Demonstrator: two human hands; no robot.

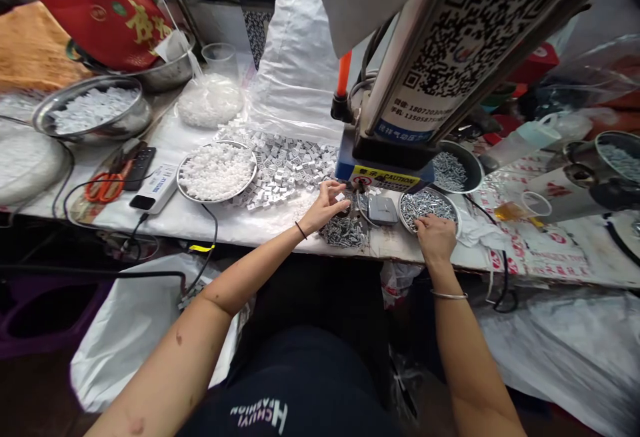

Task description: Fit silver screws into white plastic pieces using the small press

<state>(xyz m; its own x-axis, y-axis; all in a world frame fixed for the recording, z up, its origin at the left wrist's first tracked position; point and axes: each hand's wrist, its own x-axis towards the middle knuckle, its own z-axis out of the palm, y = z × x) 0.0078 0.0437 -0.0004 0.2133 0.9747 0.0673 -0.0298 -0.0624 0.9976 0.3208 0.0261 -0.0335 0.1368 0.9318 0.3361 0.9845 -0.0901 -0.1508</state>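
My left hand (pixel 326 205) reaches to the base of the press machine (pixel 385 170), its fingers pinched around a small white part that I can barely make out. Just left of it lies a spread of small grey-white square parts (pixel 285 163). A heap of small metal pieces (pixel 345 231) sits under and just right of that hand. My right hand (pixel 435 237) rests knuckles up at the near rim of a metal dish of screws (pixel 425 203), fingers curled down into the screws. What those fingers hold is hidden.
A plate of white plastic parts (pixel 216 171), a steel bowl (pixel 93 113), orange scissors (pixel 105 187), a white power strip (pixel 155 190) and cables lie at left. A dark bowl of screws (pixel 453 170), a cup (pixel 533 207) and more containers stand at right. Plastic sheeting hangs below the table.
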